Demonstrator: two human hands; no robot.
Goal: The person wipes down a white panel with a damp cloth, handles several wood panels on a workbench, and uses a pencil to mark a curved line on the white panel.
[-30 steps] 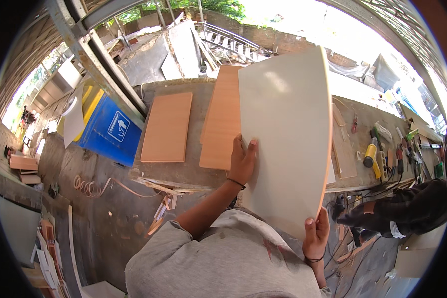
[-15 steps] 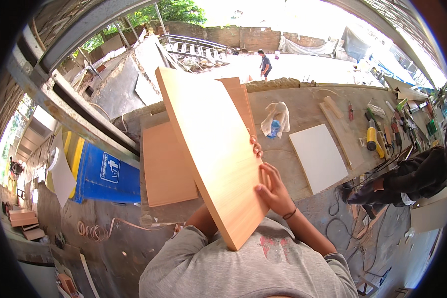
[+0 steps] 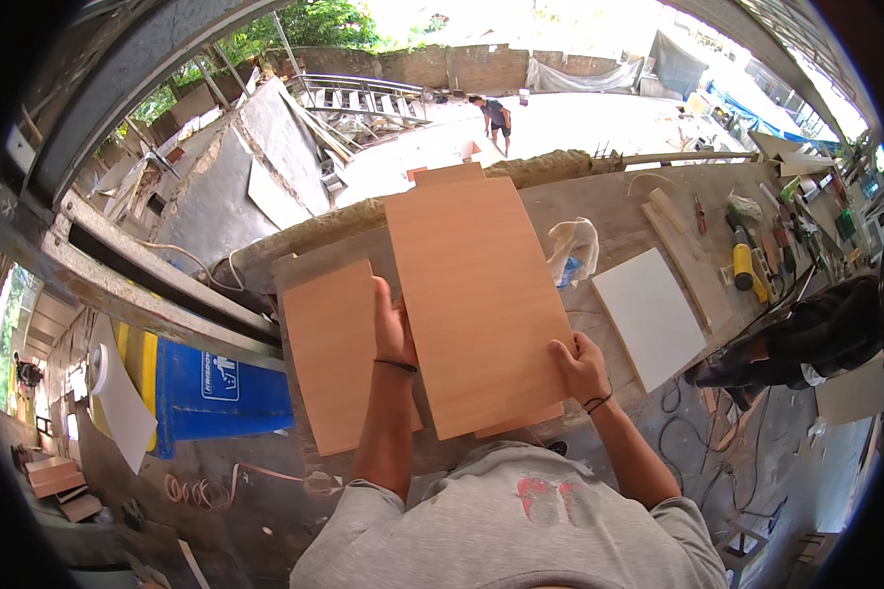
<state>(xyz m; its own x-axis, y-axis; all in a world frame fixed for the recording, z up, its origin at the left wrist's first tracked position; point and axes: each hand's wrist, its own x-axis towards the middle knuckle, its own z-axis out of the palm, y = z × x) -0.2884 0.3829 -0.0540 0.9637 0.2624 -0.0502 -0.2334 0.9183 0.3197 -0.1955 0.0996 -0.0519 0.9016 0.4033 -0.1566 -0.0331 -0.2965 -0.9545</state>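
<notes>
Sitting between left hand point(image 3: 393, 329) and right hand point(image 3: 581, 369): tan panel point(image 3: 481, 304)

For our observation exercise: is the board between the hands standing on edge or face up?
Face up: the board shows its broad wood-coloured face between left hand and right hand.

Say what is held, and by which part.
A wood-grain panel, by its long edges: left hand midway along one, right hand near the lower right corner.

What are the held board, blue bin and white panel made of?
Held board: probably wood-based, matte veneer or laminate, from its faint grain. Blue bin: likely plastic, given its smooth, even colour. White panel: perhaps coated board; its tan edge differs from the white face.
</notes>
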